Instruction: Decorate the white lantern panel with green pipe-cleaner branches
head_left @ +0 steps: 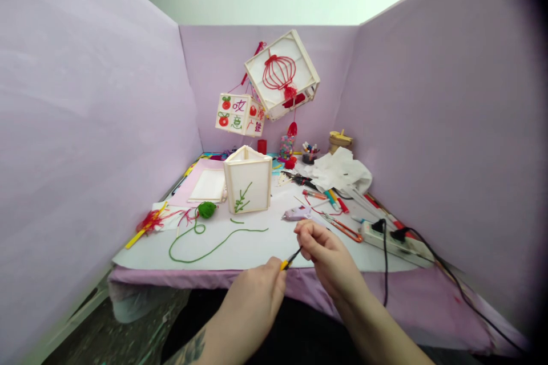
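My left hand (257,291) is closed around a slim tool with a yellow body and a dark, narrow tip (291,259); its exact kind is not clear. The tip points up and right to my right hand (319,242), whose fingers are pinched together beside it. Whatever those fingers hold is too small to make out. Beyond my hands stands a three-sided white paper lantern (250,182) with a pale frame and a green yarn plant (242,198) on its front. A green yarn strand (214,251) curls over the table from a green yarn ball (207,209).
A glue gun (297,214), red-handled scissors (342,227) and markers lie to the right, near a power strip (396,245) with black cords. Two decorated lanterns hang behind, the larger lantern (285,74) bearing red yarn. Red yarn (150,221) and crumpled white paper (340,168) flank the table.
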Available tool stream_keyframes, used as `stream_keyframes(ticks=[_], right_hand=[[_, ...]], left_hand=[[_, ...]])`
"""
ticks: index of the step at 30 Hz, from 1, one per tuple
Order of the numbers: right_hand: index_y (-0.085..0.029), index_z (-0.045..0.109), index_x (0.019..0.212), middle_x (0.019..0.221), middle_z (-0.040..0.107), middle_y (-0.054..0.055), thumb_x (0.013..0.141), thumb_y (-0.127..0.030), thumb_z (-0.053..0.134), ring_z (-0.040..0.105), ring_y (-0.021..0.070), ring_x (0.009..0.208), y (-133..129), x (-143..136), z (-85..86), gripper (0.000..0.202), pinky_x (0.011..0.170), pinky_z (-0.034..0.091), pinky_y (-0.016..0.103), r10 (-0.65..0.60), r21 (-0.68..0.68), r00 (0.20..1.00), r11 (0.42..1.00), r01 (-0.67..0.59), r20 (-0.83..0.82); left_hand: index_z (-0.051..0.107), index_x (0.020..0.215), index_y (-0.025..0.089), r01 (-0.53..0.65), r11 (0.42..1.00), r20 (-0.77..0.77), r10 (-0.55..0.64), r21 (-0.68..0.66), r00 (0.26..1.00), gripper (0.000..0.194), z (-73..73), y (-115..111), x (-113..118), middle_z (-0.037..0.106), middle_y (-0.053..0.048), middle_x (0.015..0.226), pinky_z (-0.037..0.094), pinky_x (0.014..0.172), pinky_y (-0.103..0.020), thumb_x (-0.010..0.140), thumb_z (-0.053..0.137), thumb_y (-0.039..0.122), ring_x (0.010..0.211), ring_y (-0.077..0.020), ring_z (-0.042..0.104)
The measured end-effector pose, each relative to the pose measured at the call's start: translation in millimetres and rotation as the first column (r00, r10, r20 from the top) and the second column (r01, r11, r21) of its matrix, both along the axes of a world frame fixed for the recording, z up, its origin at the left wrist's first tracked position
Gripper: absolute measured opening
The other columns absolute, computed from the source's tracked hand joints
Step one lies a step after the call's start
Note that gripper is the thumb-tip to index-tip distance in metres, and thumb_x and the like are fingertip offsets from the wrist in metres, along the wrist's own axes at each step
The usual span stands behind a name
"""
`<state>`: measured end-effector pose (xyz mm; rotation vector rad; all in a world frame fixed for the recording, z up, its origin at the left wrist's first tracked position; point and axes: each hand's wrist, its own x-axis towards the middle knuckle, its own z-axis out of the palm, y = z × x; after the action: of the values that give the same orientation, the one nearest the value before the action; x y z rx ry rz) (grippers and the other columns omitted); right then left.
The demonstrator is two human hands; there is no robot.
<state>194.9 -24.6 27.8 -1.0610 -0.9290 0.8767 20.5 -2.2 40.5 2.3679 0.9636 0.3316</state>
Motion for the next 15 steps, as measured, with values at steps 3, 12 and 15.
stream_keyframes(ticks=[3, 12, 15], right_hand=[[-0.019, 0.058, 0.068, 0.075, 0.051, 0.0, 0.072, -0.05, 0.074, 0.032, 0.0097, 0.053, 2.4, 7.5, 3.1, 0.035, 0.05, 0.026, 0.025, -0.054, 0.01, 0.997, 0.998, 0.054, -0.056], [-0.022, 0.065, 0.076, 0.094, 0.063, 0.009, 0.081, -0.035, 0.057, 0.057, 0.0254, 0.091, 5.1, 68.3, -10.7, 0.016, 0.071, 0.045, 0.035, -0.508, 0.209, 0.626, 0.847, 0.489, 0.592], [-0.022, 0.065, 0.084, 0.097, 0.061, 0.008, 0.077, -0.026, 0.058, 0.057, 0.0244, 0.091, 2.9, 67.6, -14.2, 0.011, 0.07, 0.046, 0.034, -0.537, 0.243, 0.601, 0.83, 0.503, 0.592]], left_hand=[[0.056, 0.092, 0.02, -0.007, 0.999, 0.031, 0.008, -0.04, 0.999, 0.025, 2.1, -0.6, 0.3, 0.071, -0.01, 0.082, 0.041, 0.065, -0.031, 0.096, 0.033, 0.028, 0.075, -0.0253, 0.068], [0.052, 0.092, 0.02, 0.044, 0.862, 0.263, 0.105, -0.506, 0.959, 0.034, -5.3, 5.1, 1.8, 0.05, 0.006, 0.053, 0.029, 0.037, -0.021, 0.097, 0.028, 0.044, 0.033, -0.0094, 0.039], [0.051, 0.092, 0.019, 0.058, 0.791, 0.307, 0.168, -0.609, 0.937, 0.034, -11.6, 6.5, 5.2, 0.049, 0.007, 0.052, 0.024, 0.033, -0.019, 0.094, 0.032, 0.047, 0.031, -0.0074, 0.037]])
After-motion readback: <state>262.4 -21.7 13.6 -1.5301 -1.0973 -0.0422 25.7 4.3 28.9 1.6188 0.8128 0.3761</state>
